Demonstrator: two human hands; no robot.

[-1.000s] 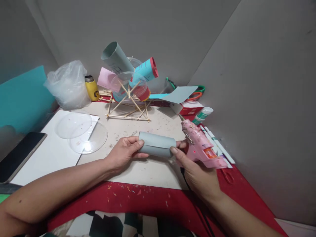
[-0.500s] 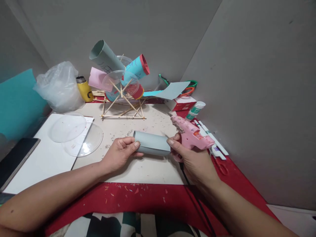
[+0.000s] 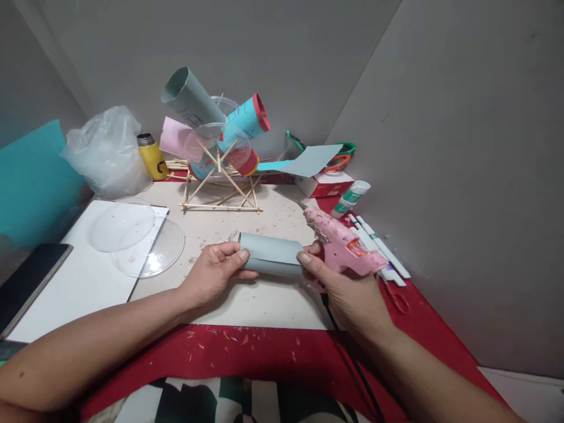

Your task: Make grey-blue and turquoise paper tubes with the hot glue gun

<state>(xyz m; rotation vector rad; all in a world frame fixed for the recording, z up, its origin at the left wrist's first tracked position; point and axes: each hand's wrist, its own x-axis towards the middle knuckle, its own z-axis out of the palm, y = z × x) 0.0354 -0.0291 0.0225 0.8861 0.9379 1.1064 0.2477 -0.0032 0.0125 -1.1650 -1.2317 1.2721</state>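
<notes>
Between my hands lies a rolled grey-blue paper tube (image 3: 273, 255), on its side, with its overlapping seam facing me. My left hand (image 3: 218, 263) pinches the tube's left end, thumb on the seam. My right hand (image 3: 348, 288) is wrapped round the handle of a pink hot glue gun (image 3: 341, 241), while its thumb and a fingertip press the tube's right end. The gun's nozzle points up and away to the left, and a black cord (image 3: 341, 341) hangs from its grip. Behind stands a stick frame (image 3: 220, 208) bearing several coloured paper tubes and clear plastic discs.
Two clear plastic lids (image 3: 150, 249) overlap a white board (image 3: 66, 282) at left, beside a phone (image 3: 30, 288). A plastic bag (image 3: 106, 155) and yellow bottle (image 3: 153, 157) stand behind. At right are a red-and-white box (image 3: 324, 185), glue sticks (image 3: 350, 198), markers (image 3: 383, 247) and red-handled scissors (image 3: 396, 298).
The glue gun has tilted slightly, its rear end dropping a little. Both hands keep their hold on the paper tube, and the whole view has shifted slightly.
</notes>
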